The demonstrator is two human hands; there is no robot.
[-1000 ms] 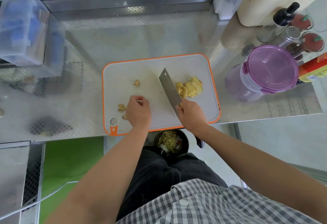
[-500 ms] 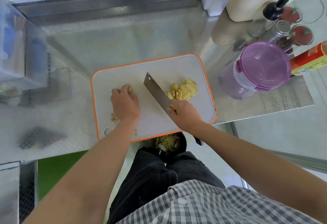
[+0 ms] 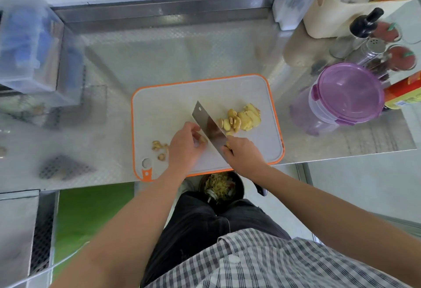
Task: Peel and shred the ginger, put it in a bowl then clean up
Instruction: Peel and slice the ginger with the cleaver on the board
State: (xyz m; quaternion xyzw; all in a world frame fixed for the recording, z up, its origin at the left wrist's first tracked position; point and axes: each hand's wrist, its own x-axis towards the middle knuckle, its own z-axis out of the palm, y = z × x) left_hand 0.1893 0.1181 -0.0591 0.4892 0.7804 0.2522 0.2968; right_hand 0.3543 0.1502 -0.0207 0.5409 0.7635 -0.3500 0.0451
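Observation:
An orange-rimmed white cutting board [image 3: 173, 96] lies on the steel counter. A pile of sliced ginger [image 3: 241, 118] sits on its right half, just right of the cleaver blade. My right hand [image 3: 242, 154] grips the cleaver [image 3: 208, 126] by its handle, blade angled toward the far left. My left hand [image 3: 185, 147] is beside the blade's left face and pinches a small ginger piece [image 3: 202, 139] in its fingers. Ginger scraps [image 3: 159, 147] lie at the board's left front.
A purple-lidded container [image 3: 348, 96] stands right of the board, with spice bottles [image 3: 370, 52] and a cream rack [image 3: 337, 12] behind it. A clear plastic box [image 3: 29, 48] is far left. A black bin [image 3: 221, 188] with peelings sits below the counter edge, between my legs.
My left hand moved from the board's left side to the cleaver, carrying a small ginger piece it picked up there. The cleaver and right hand stayed about in place.

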